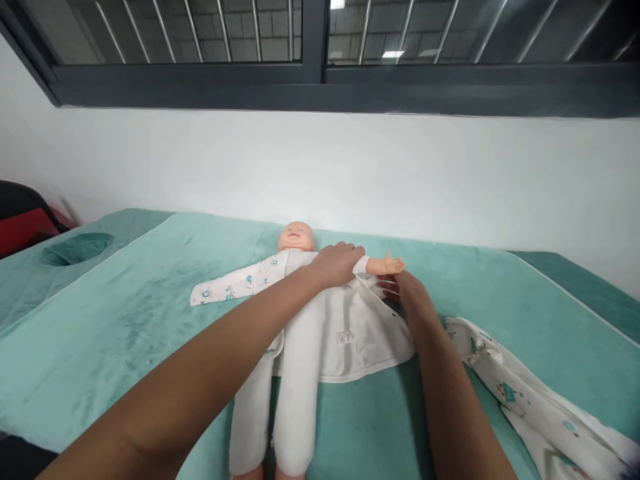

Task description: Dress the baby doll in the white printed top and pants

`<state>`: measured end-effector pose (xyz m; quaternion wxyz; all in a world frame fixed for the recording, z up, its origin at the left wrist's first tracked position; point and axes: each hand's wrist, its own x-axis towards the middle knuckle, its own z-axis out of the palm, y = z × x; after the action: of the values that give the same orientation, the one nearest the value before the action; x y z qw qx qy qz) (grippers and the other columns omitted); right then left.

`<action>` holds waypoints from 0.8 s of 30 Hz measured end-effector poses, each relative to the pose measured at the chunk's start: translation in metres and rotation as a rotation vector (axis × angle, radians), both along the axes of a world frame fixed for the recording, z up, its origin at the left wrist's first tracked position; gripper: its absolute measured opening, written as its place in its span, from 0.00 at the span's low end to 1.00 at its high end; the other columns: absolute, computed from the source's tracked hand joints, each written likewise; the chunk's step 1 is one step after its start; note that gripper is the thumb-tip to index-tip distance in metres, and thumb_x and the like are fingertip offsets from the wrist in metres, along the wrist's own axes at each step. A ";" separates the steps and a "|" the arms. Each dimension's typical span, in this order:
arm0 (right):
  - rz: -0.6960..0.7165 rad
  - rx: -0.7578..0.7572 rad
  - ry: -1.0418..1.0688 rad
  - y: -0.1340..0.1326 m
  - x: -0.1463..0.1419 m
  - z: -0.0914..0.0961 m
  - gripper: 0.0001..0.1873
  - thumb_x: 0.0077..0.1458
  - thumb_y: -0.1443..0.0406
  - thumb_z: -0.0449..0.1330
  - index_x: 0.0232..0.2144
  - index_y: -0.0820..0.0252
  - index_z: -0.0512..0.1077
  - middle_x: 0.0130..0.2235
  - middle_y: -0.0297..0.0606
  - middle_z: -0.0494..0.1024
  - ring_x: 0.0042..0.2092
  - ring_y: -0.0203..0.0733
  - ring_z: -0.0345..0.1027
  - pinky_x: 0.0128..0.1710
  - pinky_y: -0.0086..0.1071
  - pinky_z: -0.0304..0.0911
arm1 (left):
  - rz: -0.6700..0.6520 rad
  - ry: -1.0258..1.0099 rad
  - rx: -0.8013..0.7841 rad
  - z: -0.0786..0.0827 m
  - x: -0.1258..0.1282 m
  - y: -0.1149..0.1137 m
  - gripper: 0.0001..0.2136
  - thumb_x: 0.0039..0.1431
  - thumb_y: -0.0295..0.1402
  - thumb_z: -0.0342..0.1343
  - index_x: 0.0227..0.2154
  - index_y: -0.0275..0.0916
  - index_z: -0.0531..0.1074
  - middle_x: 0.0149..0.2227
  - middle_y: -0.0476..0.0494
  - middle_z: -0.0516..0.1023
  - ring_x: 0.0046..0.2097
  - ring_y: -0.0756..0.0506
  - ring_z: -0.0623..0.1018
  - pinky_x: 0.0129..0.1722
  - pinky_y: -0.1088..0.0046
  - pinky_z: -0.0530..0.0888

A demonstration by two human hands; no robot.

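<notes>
A baby doll (296, 237) lies on its back, its head toward the wall and its white legs (297, 393) toward me. One of its arms is inside the printed sleeve (240, 283) of a white baby shirt (350, 333). The shirt lies open beside and under the doll, its inner side and label showing. My left hand (340, 262) is closed around the doll's other arm (384, 265), whose bare hand sticks out to the right. Just below that doll hand, my right hand (407, 293) has its fingers curled at the shirt, partly hidden by the fabric.
A second printed white garment (540, 400) lies at the right. A green cover (125, 320) spreads over the bed, with a round hollow (77, 249) at the left. Behind are a white wall (210, 167) and a dark window frame (200, 87). A red and black object (25, 220) stands far left.
</notes>
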<state>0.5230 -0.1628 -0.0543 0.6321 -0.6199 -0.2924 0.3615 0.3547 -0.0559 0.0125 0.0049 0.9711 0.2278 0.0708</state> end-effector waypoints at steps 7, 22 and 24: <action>0.439 0.013 -0.301 -0.006 -0.029 0.007 0.18 0.40 0.60 0.70 0.38 0.56 0.77 0.42 0.34 0.80 0.44 0.45 0.71 0.46 0.35 0.63 | 0.033 -0.013 0.017 0.001 -0.007 -0.007 0.07 0.62 0.29 0.46 0.41 0.38 0.66 0.44 0.39 0.73 0.45 0.42 0.71 0.37 0.67 0.68; 0.170 0.046 0.155 -0.007 -0.016 0.020 0.22 0.47 0.48 0.63 0.38 0.58 0.77 0.33 0.42 0.81 0.42 0.57 0.75 0.38 0.42 0.68 | -0.072 0.206 0.268 0.016 -0.021 -0.009 0.12 0.57 0.21 0.48 0.41 0.38 0.71 0.43 0.36 0.75 0.48 0.38 0.70 0.43 0.62 0.64; 0.171 0.033 0.148 -0.011 -0.020 0.024 0.24 0.47 0.47 0.62 0.39 0.58 0.77 0.33 0.43 0.81 0.43 0.57 0.75 0.38 0.41 0.68 | 0.054 0.225 0.241 0.015 -0.017 -0.011 0.12 0.56 0.21 0.50 0.40 0.37 0.72 0.44 0.34 0.75 0.50 0.36 0.69 0.46 0.59 0.62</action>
<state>0.5032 -0.1734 -0.0302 0.6289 -0.5537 -0.3027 0.4542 0.3376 -0.0666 0.0276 -0.1393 0.9599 0.2429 -0.0115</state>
